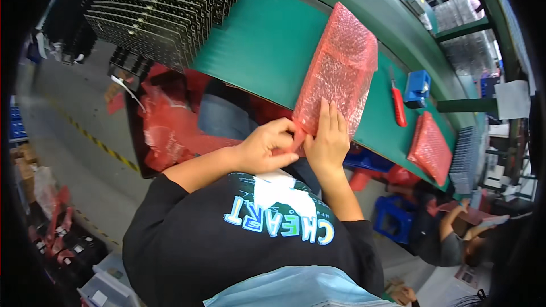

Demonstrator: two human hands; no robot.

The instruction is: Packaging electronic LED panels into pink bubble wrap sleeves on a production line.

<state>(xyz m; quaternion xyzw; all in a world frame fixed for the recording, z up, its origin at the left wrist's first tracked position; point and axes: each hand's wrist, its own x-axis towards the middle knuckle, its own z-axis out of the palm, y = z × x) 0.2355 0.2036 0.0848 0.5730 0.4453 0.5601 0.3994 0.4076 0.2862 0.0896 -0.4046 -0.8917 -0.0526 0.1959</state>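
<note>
While left grip (267, 146) pinches near end of red bubble-wrapped package (344, 59), right grip (328, 142) open, fingers flat on it

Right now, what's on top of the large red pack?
On the pack lies the right hand; the left hand pinches the near corner. What's inside is covered.
</note>
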